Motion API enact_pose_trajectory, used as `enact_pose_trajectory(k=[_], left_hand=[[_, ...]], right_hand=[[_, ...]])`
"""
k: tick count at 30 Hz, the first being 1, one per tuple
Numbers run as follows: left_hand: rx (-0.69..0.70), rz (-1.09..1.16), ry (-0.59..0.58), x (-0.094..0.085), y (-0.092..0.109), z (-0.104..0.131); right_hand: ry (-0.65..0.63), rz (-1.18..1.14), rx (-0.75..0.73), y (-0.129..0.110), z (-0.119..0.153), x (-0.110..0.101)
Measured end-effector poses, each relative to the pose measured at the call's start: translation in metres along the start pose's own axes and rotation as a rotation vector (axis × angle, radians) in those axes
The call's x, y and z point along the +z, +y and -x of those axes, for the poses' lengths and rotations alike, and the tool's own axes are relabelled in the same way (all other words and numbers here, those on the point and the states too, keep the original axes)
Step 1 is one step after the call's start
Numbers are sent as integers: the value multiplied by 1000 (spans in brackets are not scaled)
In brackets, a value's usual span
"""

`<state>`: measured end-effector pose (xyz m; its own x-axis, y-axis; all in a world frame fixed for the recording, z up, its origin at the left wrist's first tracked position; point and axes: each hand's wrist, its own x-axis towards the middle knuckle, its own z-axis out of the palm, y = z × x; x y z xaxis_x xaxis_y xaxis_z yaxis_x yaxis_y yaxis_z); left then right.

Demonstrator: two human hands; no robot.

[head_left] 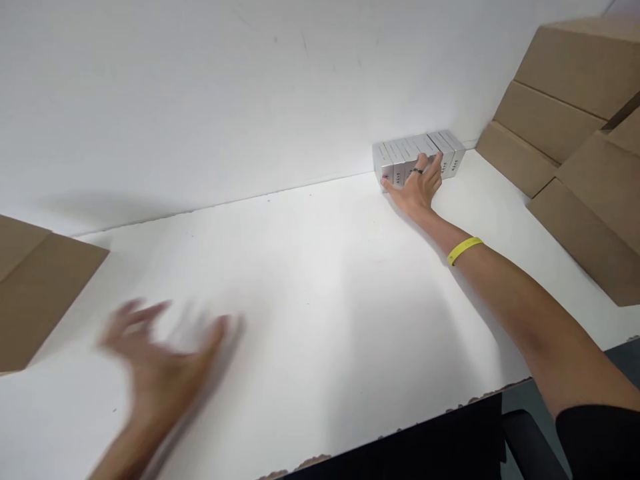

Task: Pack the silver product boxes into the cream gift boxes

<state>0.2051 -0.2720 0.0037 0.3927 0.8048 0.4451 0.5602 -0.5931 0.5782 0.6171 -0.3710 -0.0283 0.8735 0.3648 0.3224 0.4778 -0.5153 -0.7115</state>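
Along the wall (225,100), silvery boxes (407,148) are lined up, probably for bracing; across their side facing away from the wall, the right hand (419,195) is laid, fingers spread, perhaps for steadying; farther from the wall, the blurred left hand (163,380) is held open, empty

The silvery boxes (411,145) carry print (399,178) too small to read.

Small boxes (411,145): smooth, satiny; cartons (575,67): matt cardboard.

Yellow wristband (463,249), faint marking; black short sleeve (597,437); slim ring (417,171) on right hand (419,193), seemingly dark, small in view.
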Motion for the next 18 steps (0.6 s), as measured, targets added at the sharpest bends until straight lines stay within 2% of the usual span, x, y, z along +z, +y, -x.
enact_pose_trajectory(k=[2, 3, 4, 6, 8, 10, 12, 13, 16, 18], left_hand=[[163, 52, -75, 33, 15, 9], [252, 106, -121, 56, 30, 3], [330, 177, -178, 83, 50, -10], [406, 286, -210, 143, 100, -51], [343, 342, -229, 200, 154, -96], [164, 336, -287, 245, 202, -133], [-56, 264, -375, 274, 235, -154], [-90, 208, -433, 283, 246, -161], [-90, 90, -549, 300, 263, -179], [-1, 102, -587, 307, 269, -195]], right_hand=[[18, 8, -29, 3, 1, 4], [20, 15, -48, 5, 2, 4], [19, 25, -68, 7, 3, 3], [8, 56, -103, 11, 3, -1], [-9, 84, -133, 16, 2, -5], [-38, 95, -170, 23, 2, -10], [-88, 111, -220, 32, 1, -17], [-117, 125, -250, 38, 0, -22], [-180, 196, -352, 53, -5, -44], [-193, 241, -435, 61, -11, -62]])
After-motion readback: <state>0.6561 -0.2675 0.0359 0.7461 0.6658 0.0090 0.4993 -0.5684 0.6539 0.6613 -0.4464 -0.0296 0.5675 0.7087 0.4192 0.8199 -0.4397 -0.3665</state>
